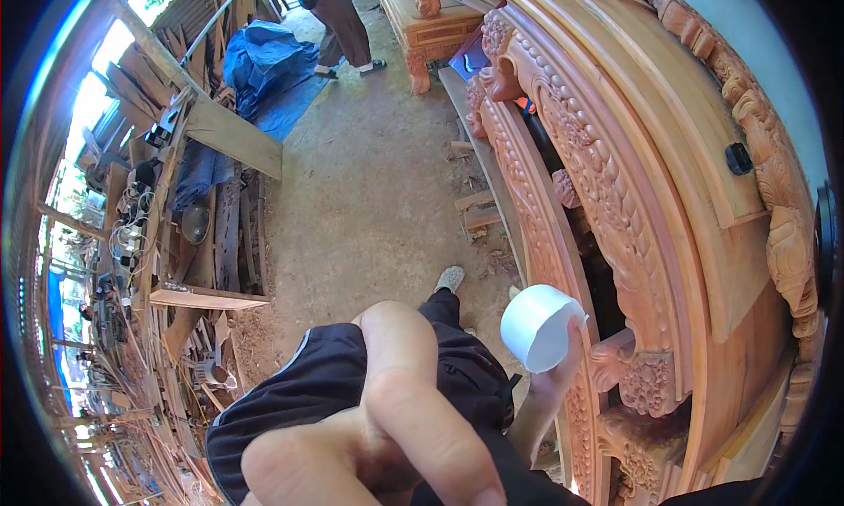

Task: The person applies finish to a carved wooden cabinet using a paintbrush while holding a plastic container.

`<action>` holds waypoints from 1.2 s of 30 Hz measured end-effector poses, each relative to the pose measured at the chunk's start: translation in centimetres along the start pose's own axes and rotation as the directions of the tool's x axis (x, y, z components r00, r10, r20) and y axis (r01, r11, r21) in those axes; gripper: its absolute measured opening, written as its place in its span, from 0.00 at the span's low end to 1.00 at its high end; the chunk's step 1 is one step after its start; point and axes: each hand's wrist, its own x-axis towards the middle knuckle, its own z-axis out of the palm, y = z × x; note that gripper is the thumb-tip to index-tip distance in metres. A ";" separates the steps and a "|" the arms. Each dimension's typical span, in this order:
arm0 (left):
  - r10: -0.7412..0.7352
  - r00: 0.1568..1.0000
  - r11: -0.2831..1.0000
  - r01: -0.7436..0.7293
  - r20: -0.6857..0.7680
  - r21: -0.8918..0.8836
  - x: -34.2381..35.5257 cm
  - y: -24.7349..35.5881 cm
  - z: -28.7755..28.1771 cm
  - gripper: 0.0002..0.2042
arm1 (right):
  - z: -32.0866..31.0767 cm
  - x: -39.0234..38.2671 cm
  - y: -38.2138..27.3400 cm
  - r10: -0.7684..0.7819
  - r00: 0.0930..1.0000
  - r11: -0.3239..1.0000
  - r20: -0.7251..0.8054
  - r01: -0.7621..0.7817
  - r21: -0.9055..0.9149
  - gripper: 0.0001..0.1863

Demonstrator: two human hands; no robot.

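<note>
One white cup (538, 327) is gripped by the right hand (556, 374), fingers closed on its side, beside the carved wooden frame (607, 198); its contents cannot be seen. The left hand (378, 436) is loosely curled, holding nothing.

No package, label, sign or screen showed anywhere in the frame. The nearest thing to a container was a plain white cup (538, 327) at lower centre-right, round and unmarked, held up by the right hand (556, 378) beside carved wood.
</note>
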 end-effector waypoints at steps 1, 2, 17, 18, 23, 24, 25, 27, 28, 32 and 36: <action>-0.029 0.999 0.985 0.021 0.041 0.173 -0.1 0.3 -0.2 0.13 | 0.3 -0.1 -0.1 0.008 1.000 1.000 -0.024 -0.008 0.005 0.28; -0.061 0.995 0.949 0.034 0.076 0.315 0.8 0.6 -0.5 0.13 | 0.1 0.2 0.1 0.010 1.000 1.000 -0.011 -0.010 0.008 0.28; -0.432 0.896 -0.378 -0.279 0.098 0.883 1.6 3.2 -4.2 0.07 | -2.4 1.0 0.3 -0.064 0.998 0.996 0.008 0.063 0.062 0.28; -0.416 0.900 -0.377 -0.301 0.130 0.876 1.4 3.0 -4.6 0.08 | -2.6 0.8 0.4 -0.100 0.995 0.995 0.017 0.100 0.011 0.28; -0.348 0.893 -0.358 -0.408 0.286 0.840 0.9 2.4 -6.2 0.08 | -2.5 0.3 0.0 -0.146 0.989 0.989 0.029 0.145 0.026 0.29; -0.334 0.887 -0.354 -0.431 0.318 0.830 0.7 2.3 -6.3 0.08 | -2.4 0.3 -0.1 -0.142 0.990 0.990 0.008 0.141 0.025 0.28; -0.318 0.881 -0.350 -0.451 0.349 0.821 0.5 2.3 -6.3 0.09 | -2.5 0.2 -0.2 -0.138 0.990 0.990 -0.016 0.138 0.024 0.28; -0.324 0.889 -0.379 -0.437 0.325 0.816 0.0 2.6 -5.8 0.09 | -2.4 0.2 -0.3 -0.134 0.991 0.991 -0.022 0.135 0.019 0.28; -0.324 0.899 -0.411 -0.416 0.296 0.812 0.0 2.7 -5.5 0.09 | -2.4 0.2 -0.4 -0.129 0.991 0.991 -0.036 0.130 0.015 0.28; -0.256 0.957 -0.577 -0.263 0.135 0.773 -0.3 2.0 -4.0 0.09 | -2.4 -0.3 -0.7 -0.149 0.988 0.989 -0.041 0.149 -0.016 0.31; -0.455 0.883 -0.358 -0.305 0.121 0.882 0.0 2.7 -4.5 0.08 | -2.6 -0.6 -0.7 -0.165 0.986 0.986 -0.027 0.166 0.011 0.29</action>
